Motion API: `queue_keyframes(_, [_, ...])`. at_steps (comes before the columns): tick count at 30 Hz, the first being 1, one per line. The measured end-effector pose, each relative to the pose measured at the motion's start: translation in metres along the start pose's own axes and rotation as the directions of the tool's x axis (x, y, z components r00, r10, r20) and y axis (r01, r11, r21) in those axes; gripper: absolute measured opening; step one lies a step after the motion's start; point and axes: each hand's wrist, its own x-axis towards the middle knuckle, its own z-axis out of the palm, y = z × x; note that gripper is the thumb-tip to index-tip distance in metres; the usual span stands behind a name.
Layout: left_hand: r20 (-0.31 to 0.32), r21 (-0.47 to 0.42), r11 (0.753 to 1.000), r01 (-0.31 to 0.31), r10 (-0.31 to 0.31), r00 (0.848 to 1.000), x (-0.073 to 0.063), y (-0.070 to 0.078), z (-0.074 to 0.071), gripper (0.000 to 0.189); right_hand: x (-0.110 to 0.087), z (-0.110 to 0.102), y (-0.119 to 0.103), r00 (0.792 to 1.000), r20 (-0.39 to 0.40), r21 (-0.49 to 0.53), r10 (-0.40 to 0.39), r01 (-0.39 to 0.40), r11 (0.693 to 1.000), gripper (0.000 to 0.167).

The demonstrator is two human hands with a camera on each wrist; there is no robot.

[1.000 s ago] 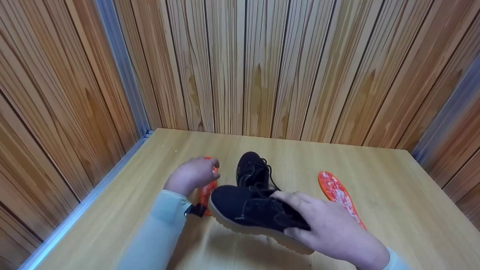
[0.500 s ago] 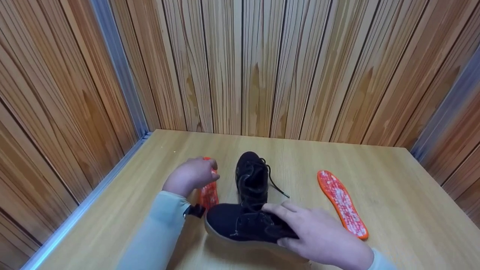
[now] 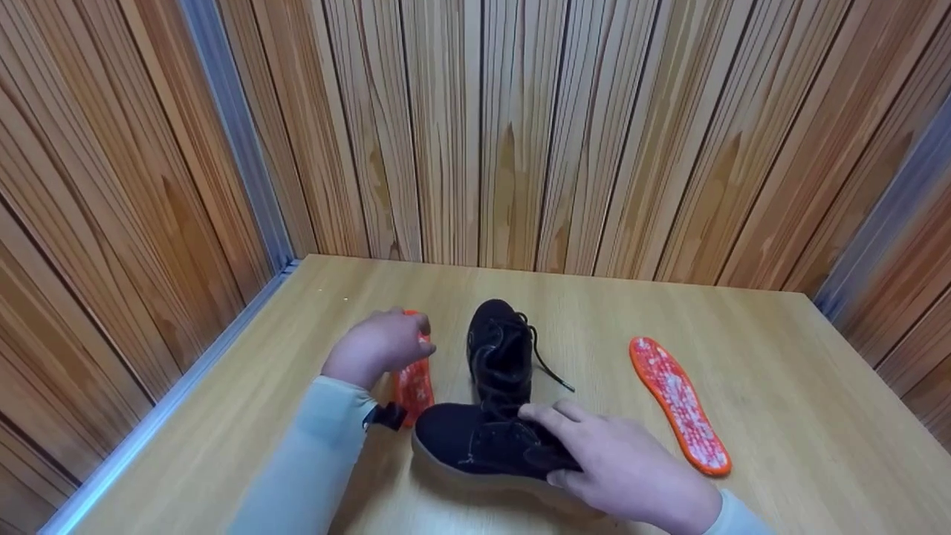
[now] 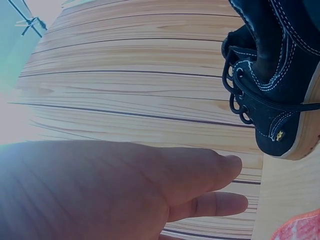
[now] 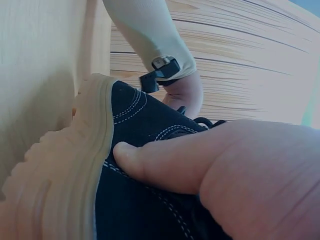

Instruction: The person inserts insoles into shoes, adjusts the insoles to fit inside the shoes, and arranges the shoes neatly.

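My right hand grips a dark lace-up shoe by its ankle opening, toe pointing left. In the right wrist view, the thumb presses on the shoe's side above the pale, ridged sole. A second dark shoe stands just beyond, toe away from me, with a loose lace at its right. My left hand is over a red-and-white insole with an orange edge, partly covering it. Its fingers are relaxed and hold nothing. Whether it touches the insole cannot be told.
Another red-and-white insole lies on the wooden table at the right. Wood-plank walls rise behind the table and at both sides. A black strap device is worn on the left wrist.
My right hand has lowered the tilted shoe toward the table and nearer to me, baring more of the far shoe and the right insole. My left hand has hardly moved.
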Motion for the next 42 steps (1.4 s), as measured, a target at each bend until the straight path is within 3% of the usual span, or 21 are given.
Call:
queue_keyframes(8, [-0.010,-0.014,1.000,-0.002,0.002,1.000,-0.001,0.001,0.001,0.043,0.002,0.007,-0.003,1.000,-0.009,0.010,0.024,-0.024,1.000,0.076])
queue_keyframes(26, [-0.051,0.018,0.995,-0.097,0.097,0.994,0.000,0.004,0.009,0.044,0.011,0.015,0.006,0.993,-0.093,-0.049,0.075,-0.079,0.996,0.080])
queue_keyframes(31, [-0.056,0.018,0.996,-0.091,0.092,0.994,0.001,0.004,0.011,0.043,0.014,0.014,0.010,0.991,-0.073,-0.044,0.111,-0.114,0.992,0.078])
queue_keyframes(42, [-0.060,0.038,0.994,-0.104,0.106,0.993,0.004,0.008,0.010,0.041,0.008,0.018,0.012,0.995,-0.001,-0.051,0.101,-0.101,0.994,0.075])
